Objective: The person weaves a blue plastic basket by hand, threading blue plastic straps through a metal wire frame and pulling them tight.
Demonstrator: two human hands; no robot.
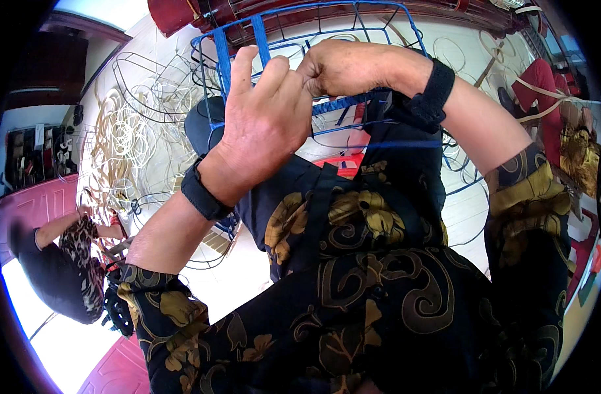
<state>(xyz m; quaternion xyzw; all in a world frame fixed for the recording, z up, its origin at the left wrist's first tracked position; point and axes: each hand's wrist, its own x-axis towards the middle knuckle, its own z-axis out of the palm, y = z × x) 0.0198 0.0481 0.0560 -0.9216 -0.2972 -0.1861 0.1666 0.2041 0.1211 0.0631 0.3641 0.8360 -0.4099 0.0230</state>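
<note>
The floor (468, 220) spreads pale all round your lap. From 9 to 11 o'clock it carries a loose tangle of strips (123, 134); a foot or a frame corner could snag in those loops if you turn that way. At 8 o'clock a co-worker (54, 266) is bent forward, well apart from you, and at 2 o'clock another person's red trousers (540, 88) show.

The blue frame (326, 105) stands at 12 o'clock, reaching over your knees, its near bars above your thighs. It seems to rest on nothing firm that you can see, so a hard one-sided pull might tip or twist it. Below its near edge, just above the middle of the view, part of a red seat (343, 163) shows between your legs.

Your left grip (267, 108) is at 11 o'clock, back of the hand up, index finger raised and the other fingers bent. Your right grip (336, 69) comes in just past 12 with its fingers curled, the two touching or nearly so. Whether either is clamped on anything you cannot tell, as the knuckles hide the fingertips; if a strand is pinched there, uneven tension could let it slip.

The right wristband (435, 95) lies close to the frame's right side, where its edge might catch. The left wristband (205, 190) sits clear, at 9 o'clock.
</note>
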